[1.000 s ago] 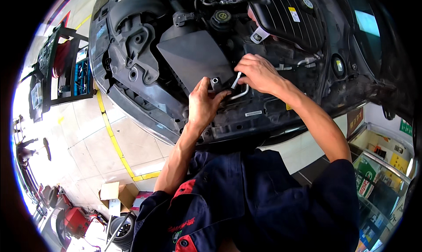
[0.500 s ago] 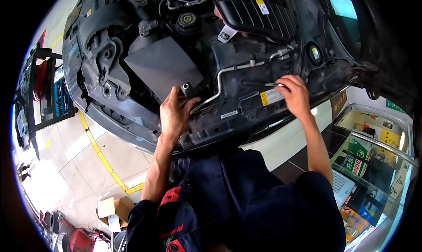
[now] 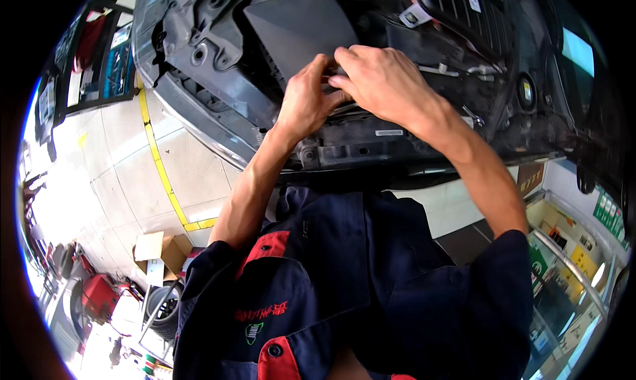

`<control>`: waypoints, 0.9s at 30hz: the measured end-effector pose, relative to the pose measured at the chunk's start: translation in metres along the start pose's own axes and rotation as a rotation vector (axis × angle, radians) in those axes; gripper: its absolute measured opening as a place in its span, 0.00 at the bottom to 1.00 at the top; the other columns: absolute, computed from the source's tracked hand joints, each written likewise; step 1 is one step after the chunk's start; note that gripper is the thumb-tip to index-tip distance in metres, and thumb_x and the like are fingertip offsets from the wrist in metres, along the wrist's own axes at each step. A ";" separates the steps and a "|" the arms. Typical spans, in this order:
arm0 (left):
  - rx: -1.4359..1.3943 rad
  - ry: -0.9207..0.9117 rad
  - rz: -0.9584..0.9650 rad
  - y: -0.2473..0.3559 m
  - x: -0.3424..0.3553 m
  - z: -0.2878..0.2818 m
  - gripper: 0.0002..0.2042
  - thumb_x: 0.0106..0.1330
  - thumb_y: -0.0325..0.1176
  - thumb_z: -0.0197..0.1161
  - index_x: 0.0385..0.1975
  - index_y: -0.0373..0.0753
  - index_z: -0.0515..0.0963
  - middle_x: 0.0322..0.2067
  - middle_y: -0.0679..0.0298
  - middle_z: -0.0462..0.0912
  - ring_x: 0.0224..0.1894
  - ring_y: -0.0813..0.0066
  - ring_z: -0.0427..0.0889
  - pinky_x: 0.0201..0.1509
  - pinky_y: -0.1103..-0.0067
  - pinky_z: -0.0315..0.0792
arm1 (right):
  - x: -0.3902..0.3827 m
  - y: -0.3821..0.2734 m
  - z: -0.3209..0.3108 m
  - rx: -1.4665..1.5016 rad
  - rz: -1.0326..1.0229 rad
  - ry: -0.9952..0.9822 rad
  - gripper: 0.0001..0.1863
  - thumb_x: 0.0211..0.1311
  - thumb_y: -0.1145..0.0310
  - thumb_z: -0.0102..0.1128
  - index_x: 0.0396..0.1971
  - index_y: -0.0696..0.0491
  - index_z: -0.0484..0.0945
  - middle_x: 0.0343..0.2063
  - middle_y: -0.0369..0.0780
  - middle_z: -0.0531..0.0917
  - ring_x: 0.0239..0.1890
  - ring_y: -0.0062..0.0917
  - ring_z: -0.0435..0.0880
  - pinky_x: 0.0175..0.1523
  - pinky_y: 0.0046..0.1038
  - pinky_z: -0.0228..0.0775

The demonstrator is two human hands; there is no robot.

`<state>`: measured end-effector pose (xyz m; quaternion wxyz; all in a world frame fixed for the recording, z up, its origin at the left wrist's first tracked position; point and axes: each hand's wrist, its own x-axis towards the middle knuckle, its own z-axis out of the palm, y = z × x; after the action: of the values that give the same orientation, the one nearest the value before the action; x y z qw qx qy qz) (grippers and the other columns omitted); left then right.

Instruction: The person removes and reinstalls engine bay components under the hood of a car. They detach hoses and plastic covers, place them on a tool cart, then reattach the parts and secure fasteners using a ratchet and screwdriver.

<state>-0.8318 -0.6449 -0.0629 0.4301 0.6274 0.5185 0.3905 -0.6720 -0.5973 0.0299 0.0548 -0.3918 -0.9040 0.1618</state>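
My left hand (image 3: 306, 96) and my right hand (image 3: 387, 87) meet over the engine bay, beside the grey air filter housing cover (image 3: 301, 32). Fingers of both hands are bent together with the fingertips almost touching. Whatever lies between them is hidden by the fingers. Under my right forearm, a shiny metal tool (image 3: 473, 117) rests on the edge of the bay; its exact kind is too small to tell. The metal pipe (image 3: 440, 70) passes behind my right hand and is partly covered by it.
The black ribbed engine cover (image 3: 464, 15) lies at the far right of the bay. Along the near side runs the car's body edge (image 3: 364, 151). A tool cart (image 3: 99, 55) stands at left, a cardboard box (image 3: 172, 254) on the floor below, and a glass display case (image 3: 570, 280) at right.
My right hand has moved left to meet my left hand, leaving the metal tool on the bay's edge. The small black part with a round hollow end, seen earlier in my left hand, is now hidden.
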 end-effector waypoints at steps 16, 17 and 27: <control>-0.082 0.005 0.079 -0.020 -0.036 -0.034 0.11 0.63 0.30 0.69 0.38 0.34 0.75 0.33 0.46 0.83 0.38 0.46 0.84 0.44 0.63 0.77 | 0.042 -0.037 -0.009 0.178 -0.240 -0.194 0.14 0.61 0.64 0.68 0.33 0.60 0.77 0.35 0.43 0.80 0.40 0.41 0.84 0.44 0.40 0.79; -0.054 0.034 0.018 -0.020 -0.036 -0.036 0.10 0.63 0.30 0.68 0.39 0.34 0.75 0.32 0.46 0.82 0.38 0.44 0.84 0.45 0.63 0.77 | 0.043 -0.042 -0.010 0.111 -0.161 -0.232 0.12 0.62 0.66 0.67 0.35 0.59 0.77 0.35 0.43 0.80 0.40 0.42 0.84 0.44 0.40 0.78; -0.152 -0.004 -0.032 -0.036 -0.046 -0.041 0.17 0.63 0.30 0.70 0.47 0.31 0.75 0.37 0.49 0.82 0.43 0.47 0.84 0.46 0.65 0.79 | 0.054 -0.057 -0.010 0.163 -0.203 -0.343 0.13 0.56 0.76 0.64 0.42 0.57 0.79 0.39 0.42 0.81 0.48 0.41 0.82 0.47 0.38 0.79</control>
<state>-0.8884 -0.6819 -0.0855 0.4838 0.5853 0.4963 0.4208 -0.7461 -0.5925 0.0575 -0.0522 -0.2596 -0.9190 0.2921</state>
